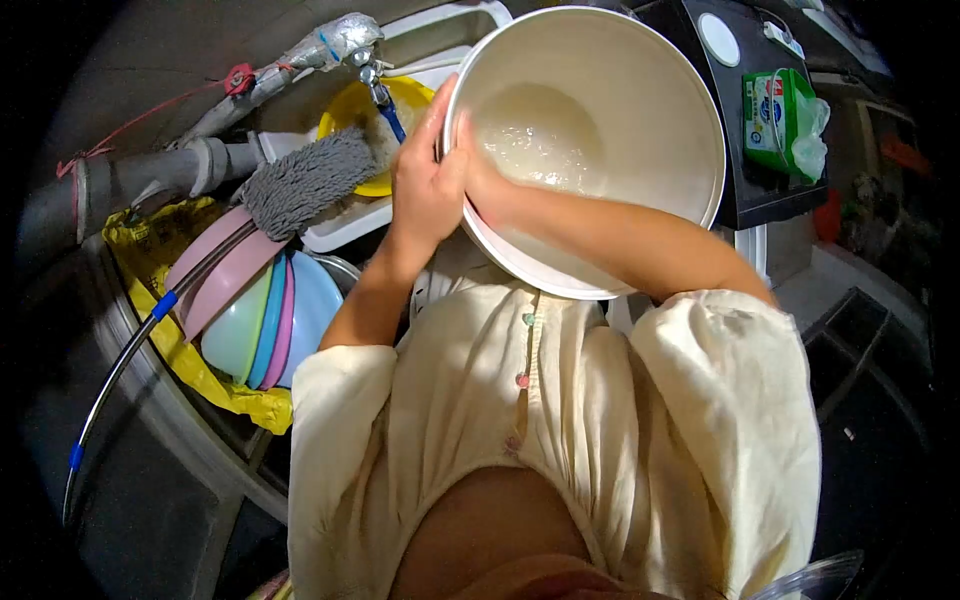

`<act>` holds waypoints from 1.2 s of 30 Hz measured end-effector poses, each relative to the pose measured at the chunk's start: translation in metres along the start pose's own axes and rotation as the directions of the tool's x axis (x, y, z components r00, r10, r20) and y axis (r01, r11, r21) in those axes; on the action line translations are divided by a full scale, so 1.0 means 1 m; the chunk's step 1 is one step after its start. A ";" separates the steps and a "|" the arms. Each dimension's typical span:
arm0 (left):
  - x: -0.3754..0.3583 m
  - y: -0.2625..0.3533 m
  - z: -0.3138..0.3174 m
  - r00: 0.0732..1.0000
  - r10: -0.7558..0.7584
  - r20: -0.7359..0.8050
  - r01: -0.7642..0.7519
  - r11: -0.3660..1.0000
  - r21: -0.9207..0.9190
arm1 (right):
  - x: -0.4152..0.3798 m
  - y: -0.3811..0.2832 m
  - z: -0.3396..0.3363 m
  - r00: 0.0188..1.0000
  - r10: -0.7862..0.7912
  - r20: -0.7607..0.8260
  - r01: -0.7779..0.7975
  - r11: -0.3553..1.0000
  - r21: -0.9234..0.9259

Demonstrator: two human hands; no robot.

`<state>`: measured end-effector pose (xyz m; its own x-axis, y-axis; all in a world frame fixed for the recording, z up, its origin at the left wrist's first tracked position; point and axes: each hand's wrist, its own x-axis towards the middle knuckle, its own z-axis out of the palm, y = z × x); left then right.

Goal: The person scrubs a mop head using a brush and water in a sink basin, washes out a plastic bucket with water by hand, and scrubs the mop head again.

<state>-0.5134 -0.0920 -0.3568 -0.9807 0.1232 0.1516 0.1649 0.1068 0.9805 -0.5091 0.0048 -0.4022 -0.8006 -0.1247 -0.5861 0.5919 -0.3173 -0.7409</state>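
Note:
A large off-white bucket (pixel 660 110) is tilted in front of me, its mouth facing me, with some cloudy, bubbly water (pixel 540 140) at its bottom. My left hand (pixel 428 185) grips the bucket's left side from outside, thumb at the rim. Reaching across the opening, my right hand (pixel 485 180) lies against the inner left wall, fingers stretched along it and slightly blurred. No tool shows in that hand. Left of the bucket, a yellow basin (pixel 352 100) sits under a tap (pixel 372 75) with a blue hose piece (pixel 390 115).
A grey fluffy duster (pixel 310 180) on a bent pole leans at left over stacked coloured basins (pixel 240 330) and a yellow plastic bag (pixel 150 260). Pipes (pixel 215 165) run along the wall. At right, a green detergent package (pixel 775 120) stands on a black surface (pixel 755 200).

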 end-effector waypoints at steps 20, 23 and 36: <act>-0.012 -0.010 0.014 0.984 0.151 -0.098 -0.132 0.975 0.177 | -0.101 -0.088 -0.093 0.523 0.838 0.157 -0.248 0.326 -0.912; -0.009 -0.011 0.007 0.997 0.079 -0.021 -0.075 0.989 0.130 | -0.098 -0.080 -0.098 0.818 0.441 0.368 -0.144 0.777 -0.612; -0.014 -0.006 0.007 0.998 0.055 0.018 -0.057 0.988 0.142 | -0.124 -0.079 -0.222 0.804 -0.301 -0.513 0.117 0.926 -0.359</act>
<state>-0.5002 -0.0874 -0.3661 -0.9681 0.1470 0.2028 0.2337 0.2389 0.9425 -0.4354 0.2538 -0.3439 -0.7736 0.4776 -0.4164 0.4878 0.0294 -0.8725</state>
